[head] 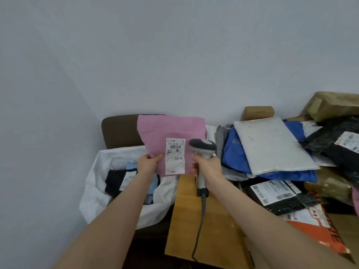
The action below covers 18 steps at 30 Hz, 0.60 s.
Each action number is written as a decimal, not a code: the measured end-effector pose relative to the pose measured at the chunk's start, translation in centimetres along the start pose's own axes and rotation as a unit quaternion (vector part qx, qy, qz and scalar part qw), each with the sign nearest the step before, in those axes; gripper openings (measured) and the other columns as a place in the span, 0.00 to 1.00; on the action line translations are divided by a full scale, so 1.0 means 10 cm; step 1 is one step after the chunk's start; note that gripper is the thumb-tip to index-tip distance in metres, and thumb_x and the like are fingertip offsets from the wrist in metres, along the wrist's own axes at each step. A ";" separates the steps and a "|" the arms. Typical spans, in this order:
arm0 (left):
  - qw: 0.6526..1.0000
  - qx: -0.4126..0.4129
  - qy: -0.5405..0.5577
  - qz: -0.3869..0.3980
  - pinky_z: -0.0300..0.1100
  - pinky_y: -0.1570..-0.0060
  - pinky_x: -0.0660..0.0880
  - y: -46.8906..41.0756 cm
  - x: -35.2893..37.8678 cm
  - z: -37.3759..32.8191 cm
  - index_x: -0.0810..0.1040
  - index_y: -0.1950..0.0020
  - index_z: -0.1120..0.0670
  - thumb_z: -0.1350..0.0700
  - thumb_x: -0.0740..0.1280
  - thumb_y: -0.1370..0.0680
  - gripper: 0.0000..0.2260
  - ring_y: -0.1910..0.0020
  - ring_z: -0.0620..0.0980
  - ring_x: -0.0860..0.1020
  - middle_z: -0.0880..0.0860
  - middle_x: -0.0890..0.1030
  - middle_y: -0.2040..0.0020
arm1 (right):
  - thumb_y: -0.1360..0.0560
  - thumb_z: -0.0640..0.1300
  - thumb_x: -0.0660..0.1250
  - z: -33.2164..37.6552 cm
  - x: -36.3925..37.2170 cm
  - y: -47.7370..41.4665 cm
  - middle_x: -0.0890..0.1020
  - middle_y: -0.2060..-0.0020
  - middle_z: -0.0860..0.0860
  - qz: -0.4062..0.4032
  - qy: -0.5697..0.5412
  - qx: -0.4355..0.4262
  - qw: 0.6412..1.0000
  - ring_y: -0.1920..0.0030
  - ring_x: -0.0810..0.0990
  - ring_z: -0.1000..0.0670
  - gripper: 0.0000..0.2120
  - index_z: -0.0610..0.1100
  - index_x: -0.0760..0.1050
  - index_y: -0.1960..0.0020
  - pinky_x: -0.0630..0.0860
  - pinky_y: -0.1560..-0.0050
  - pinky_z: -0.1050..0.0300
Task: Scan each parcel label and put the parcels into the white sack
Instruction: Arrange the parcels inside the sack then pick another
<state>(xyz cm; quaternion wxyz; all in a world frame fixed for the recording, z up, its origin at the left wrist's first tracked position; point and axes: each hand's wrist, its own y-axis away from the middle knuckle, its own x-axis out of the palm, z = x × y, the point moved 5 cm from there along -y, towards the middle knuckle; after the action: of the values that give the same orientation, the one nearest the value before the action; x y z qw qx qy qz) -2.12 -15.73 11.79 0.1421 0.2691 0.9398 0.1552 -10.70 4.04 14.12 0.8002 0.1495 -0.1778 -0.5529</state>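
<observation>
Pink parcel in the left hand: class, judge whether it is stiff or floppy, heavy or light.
Probably light: the left hand holds the pink parcel upright by one lower corner. Likely soft yet fairly shape-keeping: its creased wrapping stands up without drooping.

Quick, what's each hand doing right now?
Left hand: holding the pink parcel by its lower edge.
Right hand: fingers curled round the barcode scanner.

Matt pink plastic parcel (171, 131), paper label (175, 156), glossy plastic scanner (203, 150).
</observation>
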 end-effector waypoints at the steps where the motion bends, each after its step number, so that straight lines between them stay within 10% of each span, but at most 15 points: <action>1: 1.000 0.000 0.003 -0.012 0.48 0.47 0.75 -0.07 -0.17 0.04 0.77 0.47 0.62 0.63 0.71 0.26 0.09 0.50 0.55 0.77 0.59 0.80 0.47 | 0.31 0.43 0.72 -0.06 0.15 -0.02 0.82 0.69 0.43 0.005 0.010 0.004 1.000 0.70 0.79 0.45 0.07 0.40 0.78 0.57 0.80 0.63 0.49; 18: 0.978 -0.086 -0.192 -0.005 0.49 0.57 0.75 -2.05 -1.95 1.10 0.72 0.67 0.50 0.52 0.70 0.39 0.08 0.64 0.54 0.77 0.52 0.76 0.67 | 0.26 0.38 0.69 -1.25 2.31 -1.17 0.79 0.71 0.44 -0.033 0.060 0.157 0.985 0.74 0.75 0.50 0.07 0.37 0.77 0.61 0.73 0.71 0.60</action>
<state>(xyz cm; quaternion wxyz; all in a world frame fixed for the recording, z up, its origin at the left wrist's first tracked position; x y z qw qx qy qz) 8.17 -40.63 -2.21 0.3434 0.2755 0.8795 0.1806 -7.27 -21.15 0.61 0.7570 0.3123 -0.2088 -0.5345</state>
